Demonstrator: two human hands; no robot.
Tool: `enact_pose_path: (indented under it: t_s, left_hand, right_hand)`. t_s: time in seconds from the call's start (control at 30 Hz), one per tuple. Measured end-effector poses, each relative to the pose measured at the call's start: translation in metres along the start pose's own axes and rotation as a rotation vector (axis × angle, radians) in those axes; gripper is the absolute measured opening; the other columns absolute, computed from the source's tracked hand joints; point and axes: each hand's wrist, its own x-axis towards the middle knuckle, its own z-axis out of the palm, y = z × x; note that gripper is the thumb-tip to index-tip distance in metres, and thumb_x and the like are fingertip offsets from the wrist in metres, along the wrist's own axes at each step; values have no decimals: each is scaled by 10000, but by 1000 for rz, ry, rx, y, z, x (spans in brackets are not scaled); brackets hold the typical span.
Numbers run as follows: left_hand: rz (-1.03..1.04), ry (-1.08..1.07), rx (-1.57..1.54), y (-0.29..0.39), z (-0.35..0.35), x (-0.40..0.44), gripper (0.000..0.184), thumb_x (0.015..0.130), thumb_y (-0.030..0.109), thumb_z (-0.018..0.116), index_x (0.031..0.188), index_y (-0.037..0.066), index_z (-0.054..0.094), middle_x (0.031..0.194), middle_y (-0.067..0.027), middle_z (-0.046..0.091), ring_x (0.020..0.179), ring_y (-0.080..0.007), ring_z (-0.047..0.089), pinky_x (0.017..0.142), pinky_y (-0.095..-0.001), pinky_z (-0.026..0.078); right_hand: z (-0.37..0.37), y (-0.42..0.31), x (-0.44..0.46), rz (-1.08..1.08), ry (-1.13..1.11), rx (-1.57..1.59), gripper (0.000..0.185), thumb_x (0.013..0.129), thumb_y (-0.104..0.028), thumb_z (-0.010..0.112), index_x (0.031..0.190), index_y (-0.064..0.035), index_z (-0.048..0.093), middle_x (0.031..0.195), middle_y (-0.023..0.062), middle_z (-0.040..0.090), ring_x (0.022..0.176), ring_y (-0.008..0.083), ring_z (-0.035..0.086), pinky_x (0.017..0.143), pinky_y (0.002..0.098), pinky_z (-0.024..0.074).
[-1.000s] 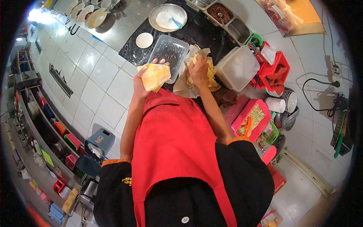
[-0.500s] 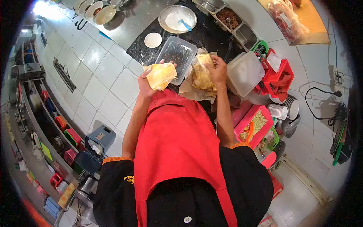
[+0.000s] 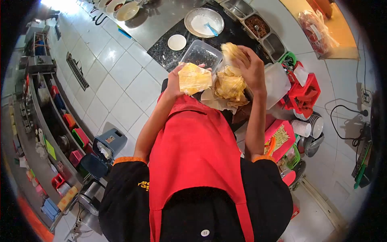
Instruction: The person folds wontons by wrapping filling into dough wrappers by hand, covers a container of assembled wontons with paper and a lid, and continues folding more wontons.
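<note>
A square yellow stack of wonton wrappers (image 3: 194, 78) lies across my left hand (image 3: 174, 84), the thumb and fingers closed around its edges. My right hand (image 3: 253, 70) pinches another yellow wrapper (image 3: 231, 51), blurred by motion, and holds it up over a loose heap of wrappers (image 3: 230, 84). Crumpled brown paper (image 3: 213, 101) lies under that heap. Just beyond my left hand sits a see-through plastic tub (image 3: 205, 49) with dark crumbs or specks in it.
On the black counter stand a metal bowl of white powder (image 3: 198, 21) with a blue-handled utensil and a small white dish (image 3: 176, 42). Metal pans (image 3: 274, 47) line the back. A lidded plastic box (image 3: 277, 84), red baskets (image 3: 308, 94) and a pink tray (image 3: 285, 141) are to the right.
My right hand has lifted a wrapper up and away from the heap. My left hand still holds its stack. The whole view has shifted slightly.
</note>
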Motion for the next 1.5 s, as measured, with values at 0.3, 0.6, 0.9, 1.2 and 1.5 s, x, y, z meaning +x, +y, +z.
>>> enact_pose_path:
  t_s: [0.3, 0.6, 0.9, 1.2, 1.5]
  left_hand:
    - [10, -136, 13, 8, -20, 19, 576, 1052, 514, 392, 1387, 69, 539, 1358, -157, 615, 1233, -359, 604, 1066, -584, 457]
    - [339, 41, 277, 4, -8, -5, 528, 1074, 466, 388, 1357, 44, 533, 1280, -147, 651, 1137, -298, 663, 1010, -490, 530]
    - [453, 255, 835, 15, -27, -37, 489, 962, 254, 598, 1381, 15, 516, 1328, -164, 624, 1176, -302, 647, 1014, -476, 526]
    - [482, 280, 522, 19, -26, -33, 467, 971, 263, 664, 1372, 77, 513, 1207, -72, 671, 1037, -216, 696, 877, -404, 600]
    - [523, 647, 689, 41, -29, -56, 413, 933, 224, 746, 1262, 56, 560, 1125, -102, 693, 948, -259, 731, 784, -419, 645]
  right_hand:
    - [47, -35, 7, -390, -455, 112, 456, 773, 83, 670, 1202, -71, 684, 1147, 81, 712, 1128, 232, 650, 1114, 400, 394]
    - [69, -5, -16, -163, -124, 212, 313, 841, 75, 637, 1122, -47, 700, 1116, 125, 720, 998, 243, 688, 880, 331, 521]
    - [119, -20, -25, -274, 16, 132, 311, 865, -78, 740, 1158, 2, 672, 1105, 167, 690, 1046, 321, 661, 927, 389, 518]
    - [148, -41, -2, -275, -225, 199, 330, 801, 54, 701, 1122, -13, 658, 1006, 135, 641, 990, 310, 664, 853, 361, 538]
    - [177, -24, 19, 44, -400, 490, 360, 804, 54, 768, 1148, 30, 663, 991, 103, 734, 914, 155, 712, 789, 279, 568]
